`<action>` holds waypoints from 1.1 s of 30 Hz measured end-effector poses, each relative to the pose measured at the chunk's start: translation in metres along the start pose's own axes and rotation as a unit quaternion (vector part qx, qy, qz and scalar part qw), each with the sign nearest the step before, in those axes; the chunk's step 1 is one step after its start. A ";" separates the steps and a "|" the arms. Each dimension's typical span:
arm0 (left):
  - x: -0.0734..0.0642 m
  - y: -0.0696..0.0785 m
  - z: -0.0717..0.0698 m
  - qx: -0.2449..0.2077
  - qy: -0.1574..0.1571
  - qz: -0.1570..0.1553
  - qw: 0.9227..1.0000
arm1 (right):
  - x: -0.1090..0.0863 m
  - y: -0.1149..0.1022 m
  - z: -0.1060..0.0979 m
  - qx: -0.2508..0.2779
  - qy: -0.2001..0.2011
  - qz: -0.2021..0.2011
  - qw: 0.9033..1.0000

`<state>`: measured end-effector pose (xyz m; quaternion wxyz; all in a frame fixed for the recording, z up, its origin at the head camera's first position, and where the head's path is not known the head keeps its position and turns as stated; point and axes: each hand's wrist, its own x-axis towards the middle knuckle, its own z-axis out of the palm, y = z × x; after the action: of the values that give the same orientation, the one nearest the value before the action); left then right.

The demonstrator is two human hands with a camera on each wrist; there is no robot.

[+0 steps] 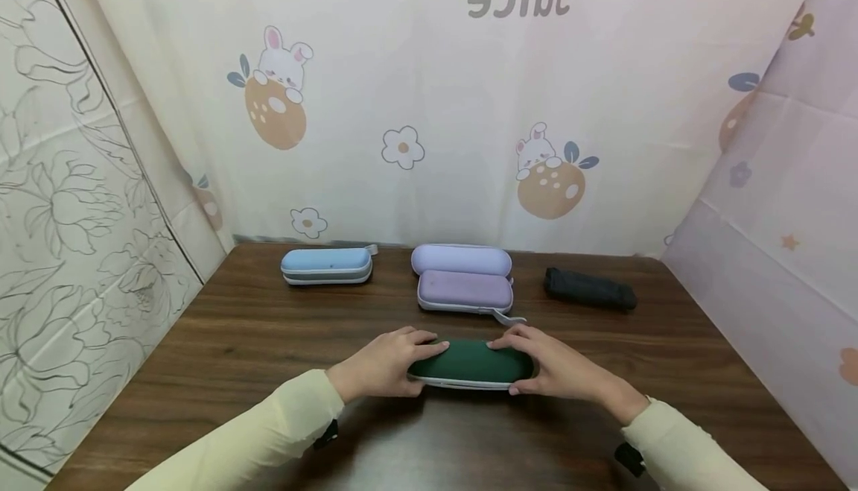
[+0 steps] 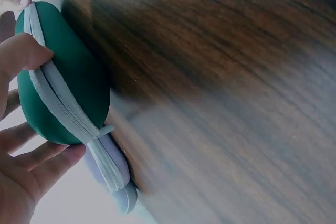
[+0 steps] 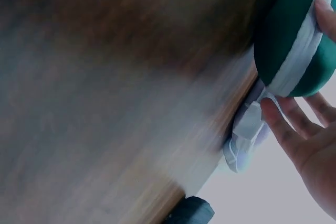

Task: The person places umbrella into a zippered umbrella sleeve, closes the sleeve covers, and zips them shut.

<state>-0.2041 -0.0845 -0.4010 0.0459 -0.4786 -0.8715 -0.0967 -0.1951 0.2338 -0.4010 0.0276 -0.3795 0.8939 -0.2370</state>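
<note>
A green zippered case (image 1: 472, 363) with a pale zip band lies lengthwise between my two hands over the near middle of the table. My left hand (image 1: 389, 363) grips its left end, thumb at the zip side and fingers curled round the end and top. At the other end my right hand (image 1: 559, 366) holds it the same way, with its thumb on the zip band. From the left wrist, the zip of the case (image 2: 79, 72) runs along its side and appears closed. The right wrist view shows the case's rounded end (image 3: 283, 35) against the fingers.
Behind the green case stand a purple case (image 1: 464, 288) with a strap and a lilac case (image 1: 461, 260) right behind it. A blue case (image 1: 326, 264) is at the back left, a black folded pouch (image 1: 590, 289) at the back right. A printed curtain (image 1: 402, 89) hangs behind the wooden table (image 1: 221, 372).
</note>
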 end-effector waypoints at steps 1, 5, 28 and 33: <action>0.000 -0.002 0.000 -0.009 -0.001 0.002 1.000 | 0.000 -0.001 0.000 -0.007 0.004 -0.001 1.000; -0.002 -0.016 -0.001 -0.114 -0.025 -0.003 0.993 | 0.000 -0.004 0.002 -0.024 0.016 -0.004 1.000; 0.029 -0.058 0.002 -0.323 -0.133 -0.086 0.933 | 0.015 -0.031 0.000 -0.162 0.013 -0.038 0.986; 0.023 -0.062 0.004 -0.324 -0.128 -0.108 0.931 | 0.025 -0.035 -0.001 -0.148 -0.017 -0.029 0.988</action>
<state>-0.2693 -0.0969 -0.4088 -0.2343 -0.3785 -0.8380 -0.3157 -0.1896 0.1960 -0.3815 -0.0207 -0.4090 0.9072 -0.0965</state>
